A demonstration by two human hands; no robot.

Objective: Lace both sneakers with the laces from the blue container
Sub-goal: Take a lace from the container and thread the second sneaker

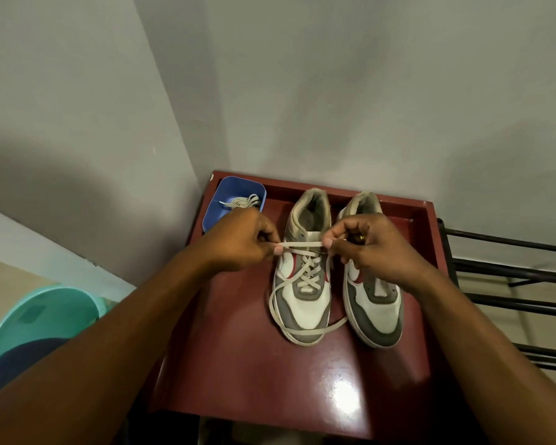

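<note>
Left sneaker (304,293): grey/white, red trim, cream lace (302,245) criss-crossed up several eyelet rows, slack ends looping over toe. Left hand (238,242) and right hand (371,248) each pinch lace, span taut between them above tongue. Right sneaker (374,300) just beside it, unlaced. Blue container (220,213) at table's far left corner, second lace (244,202) coiled inside. Glossy dark-red table (254,364), grey walls, teal basin (36,319) on floor left, black metal rack (511,268) right.
</note>
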